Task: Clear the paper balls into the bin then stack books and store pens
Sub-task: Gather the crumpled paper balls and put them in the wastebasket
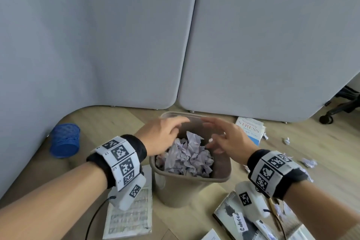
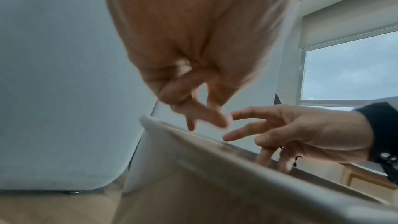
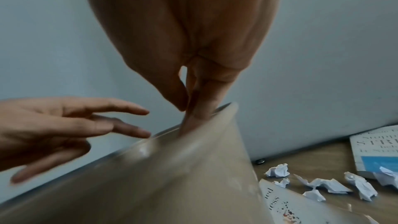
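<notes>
A beige bin (image 1: pixel 222 169) stands on the wood floor, filled with crumpled paper balls (image 1: pixel 187 158). Both hands hover over its mouth with spread, relaxed fingers and hold nothing: my left hand (image 1: pixel 165 132) at the left rim, my right hand (image 1: pixel 224 138) at the right. Loose paper balls (image 3: pixel 327 185) lie on the floor right of the bin (image 3: pixel 172 176). Books lie around: a white-and-blue one (image 1: pixel 250 129) behind, an open one (image 1: pixel 130 214) at front left, more (image 1: pixel 239 218) at front right. A blue mesh pen holder (image 1: pixel 65 140) lies on its side at the left.
Grey partition panels (image 1: pixel 116 35) close off the space just behind the bin. An office chair base (image 1: pixel 342 103) shows at the far right. A window (image 2: pixel 349 67) appears in the left wrist view. A pencil-like stick (image 1: pixel 274 214) lies by the front-right books.
</notes>
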The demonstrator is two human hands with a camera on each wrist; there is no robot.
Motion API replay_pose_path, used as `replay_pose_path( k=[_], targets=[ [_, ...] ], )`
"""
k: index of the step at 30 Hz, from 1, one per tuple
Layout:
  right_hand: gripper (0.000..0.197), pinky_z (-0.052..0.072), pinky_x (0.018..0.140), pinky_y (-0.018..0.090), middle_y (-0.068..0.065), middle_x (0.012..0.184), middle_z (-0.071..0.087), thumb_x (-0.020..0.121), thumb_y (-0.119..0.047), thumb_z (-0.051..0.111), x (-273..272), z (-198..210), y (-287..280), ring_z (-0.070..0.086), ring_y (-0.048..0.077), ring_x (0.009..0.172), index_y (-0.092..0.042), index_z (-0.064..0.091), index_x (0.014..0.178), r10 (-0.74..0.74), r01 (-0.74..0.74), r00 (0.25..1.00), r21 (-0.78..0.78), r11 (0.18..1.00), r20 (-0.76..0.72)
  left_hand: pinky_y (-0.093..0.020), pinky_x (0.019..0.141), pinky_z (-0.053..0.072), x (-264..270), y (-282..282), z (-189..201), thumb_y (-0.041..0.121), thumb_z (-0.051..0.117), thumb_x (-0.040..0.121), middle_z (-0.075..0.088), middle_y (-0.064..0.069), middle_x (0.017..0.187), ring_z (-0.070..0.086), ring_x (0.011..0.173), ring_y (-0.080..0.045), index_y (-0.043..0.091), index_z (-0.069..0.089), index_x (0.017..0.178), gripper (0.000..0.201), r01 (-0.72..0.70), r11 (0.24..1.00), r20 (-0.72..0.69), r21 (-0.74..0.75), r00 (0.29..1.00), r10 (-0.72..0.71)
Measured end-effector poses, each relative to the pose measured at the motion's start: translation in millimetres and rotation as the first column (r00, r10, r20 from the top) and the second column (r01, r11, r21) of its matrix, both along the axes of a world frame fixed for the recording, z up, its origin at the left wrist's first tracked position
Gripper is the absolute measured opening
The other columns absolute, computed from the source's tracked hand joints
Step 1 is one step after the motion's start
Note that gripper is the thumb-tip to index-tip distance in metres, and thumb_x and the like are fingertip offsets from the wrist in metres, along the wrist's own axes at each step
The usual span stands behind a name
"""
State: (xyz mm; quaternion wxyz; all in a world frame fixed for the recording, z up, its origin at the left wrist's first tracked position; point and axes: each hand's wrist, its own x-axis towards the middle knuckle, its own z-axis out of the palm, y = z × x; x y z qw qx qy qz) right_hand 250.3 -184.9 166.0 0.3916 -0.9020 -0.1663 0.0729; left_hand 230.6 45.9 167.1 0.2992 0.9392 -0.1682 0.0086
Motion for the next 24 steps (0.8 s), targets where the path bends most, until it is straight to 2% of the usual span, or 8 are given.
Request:
replay_pose_path(
  k=[3,5,7,11,14,18,20,24],
  targets=[
    [0.048,0.05,0.051,0.015,-0.011,0.115,0.065,0.091,-0.004,0.057,-2.8,-2.8,-4.0,0.07,0.01,0.056,-0.031,0.054,0.13,-0.007,0.01,0.996,-0.041,0.999,0.084,-0.031,0.068,0.048,3.9,13.0,-6.7,0.023,0.051,0.093,0.063,0.004,0.092,0.06,0.079,-0.017,0.021,0.056,0.104,0.012,-0.268,0.963,0.229,0.037,0.94,0.253],
    [0.038,0.05,0.053,0.016,-0.014,0.104,0.069,0.091,-0.009,0.057,-1.8,-2.5,-5.4,0.066,0.01,0.048,-0.032,0.059,0.121,-0.06,0.077,0.979,-0.083,0.994,0.193,-0.031,0.066,0.044,3.5,24.4,-13.5,0.039,0.052,0.092,0.058,0.001,0.085,0.056,0.077,-0.02,0.016,0.051,0.092,0.023,-0.358,0.914,0.139,0.189,0.932,0.336],
    [0.031,0.053,0.055,0.02,-0.015,0.094,0.071,0.093,-0.012,0.053,-0.8,-1.6,-4.8,0.065,0.01,0.046,-0.033,0.062,0.113,-0.112,0.134,0.967,-0.08,0.988,0.229,-0.029,0.057,0.038,0.7,30.6,-21.4,0.047,0.046,0.094,0.054,0.0,0.068,0.051,0.06,-0.018,0.014,0.048,0.072,0.04,-0.288,0.9,-0.029,0.326,0.949,0.314],
    [0.023,0.049,0.058,0.013,-0.014,0.089,0.07,0.093,-0.017,0.056,4.0,-0.7,2.0,0.065,0.001,0.054,-0.032,0.061,0.11,-0.143,0.165,0.95,-0.056,0.985,0.276,-0.03,0.055,0.03,5.4,38.1,-32.9,0.026,0.04,0.098,0.044,-0.004,0.054,0.045,0.056,-0.026,0.009,0.039,0.055,0.047,-0.315,0.937,-0.144,0.15,0.931,0.336],
    [0.018,0.05,0.065,0.015,-0.008,0.097,0.066,0.093,-0.022,0.058,10.5,1.4,11.3,0.065,0.0,0.071,-0.026,0.06,0.111,-0.226,0.214,0.916,0.071,0.974,0.331,-0.031,0.056,0.027,16.8,59.5,-29.2,0.022,0.042,0.096,0.041,-0.009,0.053,0.042,0.058,-0.029,0.006,0.035,0.053,0.046,-0.435,0.9,-0.114,0.033,0.893,0.436],
    [0.021,0.045,0.072,0.021,-0.003,0.105,0.059,0.093,-0.027,0.056,15.2,3.8,18.1,0.059,0.001,0.086,-0.02,0.056,0.113,-0.313,0.295,0.863,0.109,0.949,0.396,-0.04,0.056,0.028,36.9,98.3,-21.7,0.016,0.047,0.091,0.047,-0.033,0.063,0.05,0.065,-0.045,-0.006,0.04,0.056,0.042,-0.582,0.809,-0.085,-0.079,0.813,0.577],
    [0.023,0.045,0.072,0.022,-0.002,0.105,0.059,0.093,-0.03,0.056,18.0,2.3,12.4,0.059,0.005,0.086,-0.019,0.054,0.114,-0.279,0.291,0.901,0.016,0.957,0.332,-0.036,0.06,0.031,45.7,115.8,-17.4,0.018,0.044,0.094,0.054,-0.028,0.069,0.057,0.079,-0.045,-0.002,0.048,0.058,0.041,-0.646,0.762,-0.057,-0.046,0.763,0.644],
    [0.028,0.042,0.068,0.018,-0.003,0.105,0.059,0.092,-0.036,0.057,19.8,-10.2,-11.8,0.059,0.004,0.085,-0.021,0.052,0.115,-0.158,0.204,0.971,-0.283,0.937,0.178,-0.04,0.082,0.044,68.4,135.8,-19.9,0.02,0.037,0.099,0.063,-0.033,0.104,0.059,0.101,-0.043,-0.012,0.064,0.096,0.042,-0.727,0.685,-0.09,0.048,0.68,0.727]
  ],
)
